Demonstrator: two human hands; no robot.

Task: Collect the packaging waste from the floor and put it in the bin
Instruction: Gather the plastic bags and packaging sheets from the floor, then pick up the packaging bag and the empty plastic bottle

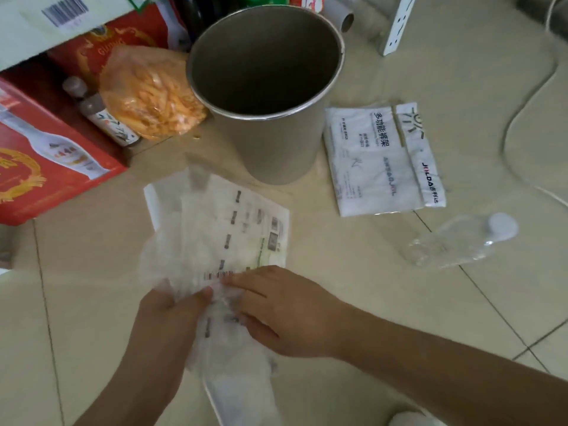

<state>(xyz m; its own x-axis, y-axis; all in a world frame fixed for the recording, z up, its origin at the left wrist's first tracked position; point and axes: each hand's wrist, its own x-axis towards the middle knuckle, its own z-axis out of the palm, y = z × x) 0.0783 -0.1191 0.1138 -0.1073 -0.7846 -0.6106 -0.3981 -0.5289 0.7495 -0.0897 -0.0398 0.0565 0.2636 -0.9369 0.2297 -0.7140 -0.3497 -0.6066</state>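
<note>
1. At far left a red box (46, 167) sits on the floor (384, 302), with a small bottle (104, 118) and an orange bag (153, 93) just beside it; these look like stored goods rather than waste, so I judge they stay put

2. The left hand (166, 315) is closed in a pinch on the near left part of a thin plastic mailing bag (215, 241), thumb on top and fingers under the film; holding it by the edge likely keeps the limp sheet from folding away

3. The bag bears a printed shipping label (255, 229); its long axis runs from near to far, and its far end points toward the bin, leaning a little left. The far part seems to lie on or just above the floor, the near part is bunched between the hands

4. The right hand (276, 309) lies across the crumpled middle of the bag, fingers bent and pressing the film; it seems to be gathering it, though how firmly it grips I cannot tell

5. The bin (276, 149) stands upright and open just beyond the bag, and looks empty

6. Right of the bin a white printed packet (368, 167) lies flat, its long axis near to far; nearer right lies a clear wrapper (455, 244) pointing far right. Both are still to collect
</note>
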